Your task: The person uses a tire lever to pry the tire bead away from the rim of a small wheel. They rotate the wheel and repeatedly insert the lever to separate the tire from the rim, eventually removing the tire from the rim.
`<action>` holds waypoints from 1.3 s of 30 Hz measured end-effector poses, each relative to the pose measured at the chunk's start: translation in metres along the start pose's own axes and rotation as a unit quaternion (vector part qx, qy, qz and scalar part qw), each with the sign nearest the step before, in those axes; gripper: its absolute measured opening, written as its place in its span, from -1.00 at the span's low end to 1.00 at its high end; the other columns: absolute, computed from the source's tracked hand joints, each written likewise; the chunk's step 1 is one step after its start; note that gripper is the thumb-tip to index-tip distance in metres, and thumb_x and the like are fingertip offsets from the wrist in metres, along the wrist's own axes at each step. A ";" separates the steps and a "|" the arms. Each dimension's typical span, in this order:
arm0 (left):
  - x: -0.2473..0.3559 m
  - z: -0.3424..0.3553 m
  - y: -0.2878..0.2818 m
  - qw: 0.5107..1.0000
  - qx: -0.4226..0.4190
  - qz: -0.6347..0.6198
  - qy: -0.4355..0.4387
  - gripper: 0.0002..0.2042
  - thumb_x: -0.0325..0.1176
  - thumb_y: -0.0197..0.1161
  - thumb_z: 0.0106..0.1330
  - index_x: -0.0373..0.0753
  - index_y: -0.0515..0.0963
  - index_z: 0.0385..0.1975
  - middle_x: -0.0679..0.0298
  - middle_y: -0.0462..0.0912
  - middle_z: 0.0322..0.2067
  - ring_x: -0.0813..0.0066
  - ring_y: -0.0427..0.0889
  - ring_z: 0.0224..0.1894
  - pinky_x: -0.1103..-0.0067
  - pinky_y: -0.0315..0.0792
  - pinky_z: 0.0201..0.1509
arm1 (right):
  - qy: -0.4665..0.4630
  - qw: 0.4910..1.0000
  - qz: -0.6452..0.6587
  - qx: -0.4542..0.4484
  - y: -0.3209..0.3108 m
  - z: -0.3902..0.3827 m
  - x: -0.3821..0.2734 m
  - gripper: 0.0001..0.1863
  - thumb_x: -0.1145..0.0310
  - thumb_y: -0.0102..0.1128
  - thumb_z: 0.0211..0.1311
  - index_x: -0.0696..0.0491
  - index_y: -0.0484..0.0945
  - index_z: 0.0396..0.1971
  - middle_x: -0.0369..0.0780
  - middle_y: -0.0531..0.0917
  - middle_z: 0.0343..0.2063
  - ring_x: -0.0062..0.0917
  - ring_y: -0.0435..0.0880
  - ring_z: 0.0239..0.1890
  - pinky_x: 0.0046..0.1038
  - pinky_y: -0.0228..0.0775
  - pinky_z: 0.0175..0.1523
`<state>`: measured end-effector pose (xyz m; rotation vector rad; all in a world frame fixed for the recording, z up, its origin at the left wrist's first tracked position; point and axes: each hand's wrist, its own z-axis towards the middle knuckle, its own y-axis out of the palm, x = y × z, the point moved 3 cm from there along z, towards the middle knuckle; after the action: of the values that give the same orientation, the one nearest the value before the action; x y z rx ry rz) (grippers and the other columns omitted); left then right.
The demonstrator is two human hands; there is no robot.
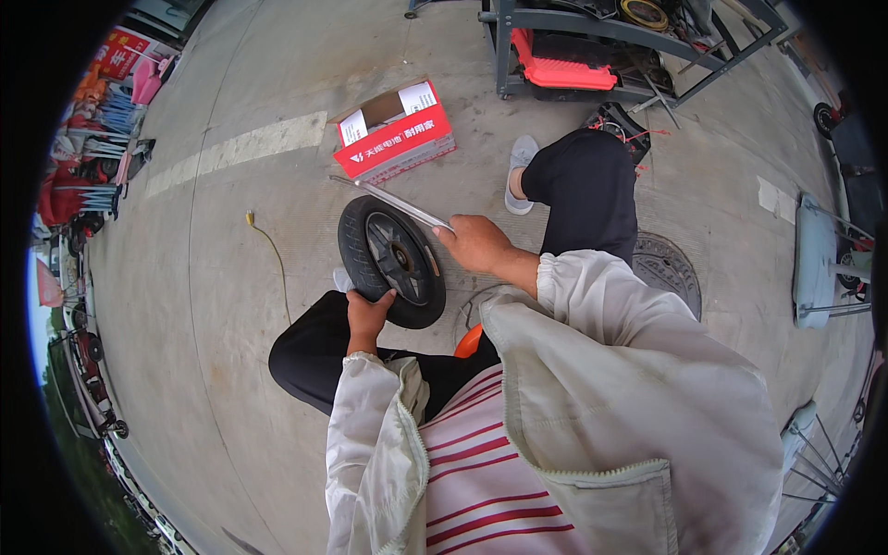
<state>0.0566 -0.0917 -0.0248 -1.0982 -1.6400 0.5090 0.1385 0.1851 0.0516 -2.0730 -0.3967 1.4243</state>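
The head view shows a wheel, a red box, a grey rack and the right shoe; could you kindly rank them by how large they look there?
1. Grey rack, even cut off at the top edge
2. Wheel and red box, too alike to rank
3. Right shoe

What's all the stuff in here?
wheel: one, black, in left hand
metal bar: one, silver, in right hand
box: one, red and white, beyond wheel
cord: one, yellow, floor at left
rack: one, grey, top right
case: one, red, low on rack
manhole cover: one, grey, floor at right
piled things: many, mixed, left edge
orange object: one, mostly covered, between legs
shoes: two, grey, on floor
left hand: one, bare, on wheel
right hand: one, bare, around metal bar
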 end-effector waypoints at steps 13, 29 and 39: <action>0.009 -0.006 0.008 0.998 -0.029 0.035 0.045 -0.18 -0.10 0.52 -0.15 -0.46 0.21 0.01 -0.18 0.61 -0.22 -0.11 0.61 -0.13 0.28 0.50 -0.09 | -0.188 0.976 0.100 0.036 0.027 -0.012 -0.074 -0.69 0.14 0.00 0.34 0.12 0.37 -0.26 -0.01 0.62 -0.47 -0.05 0.61 -0.39 -0.14 0.39 -0.31; 0.028 -0.016 0.002 0.993 -0.036 0.053 0.097 -0.34 -0.28 0.45 -0.17 -0.39 0.23 -0.09 -0.18 0.56 -0.20 -0.19 0.56 -0.13 0.21 0.46 -0.08 | -0.319 0.896 0.289 0.112 -0.081 -0.022 -0.171 -0.68 0.15 0.05 0.32 0.14 0.32 -0.34 0.04 0.52 -0.58 0.01 0.53 -0.45 -0.15 0.29 -0.38; 0.030 -0.016 0.006 0.981 -0.122 0.102 0.110 -0.28 -0.28 0.49 -0.23 -0.34 0.25 -0.04 -0.12 0.61 -0.22 -0.12 0.60 -0.12 0.23 0.49 -0.08 | -0.007 0.993 0.066 -0.097 0.073 -0.025 0.029 -0.49 -0.03 -0.08 0.36 0.14 0.57 -0.46 -0.05 0.63 -0.46 -0.12 0.62 -0.30 -0.16 0.39 -0.14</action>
<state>0.0732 -0.0662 -0.0076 -1.4613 -1.4282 0.3089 0.1665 0.1360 -0.0087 -2.2836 -0.4247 1.5305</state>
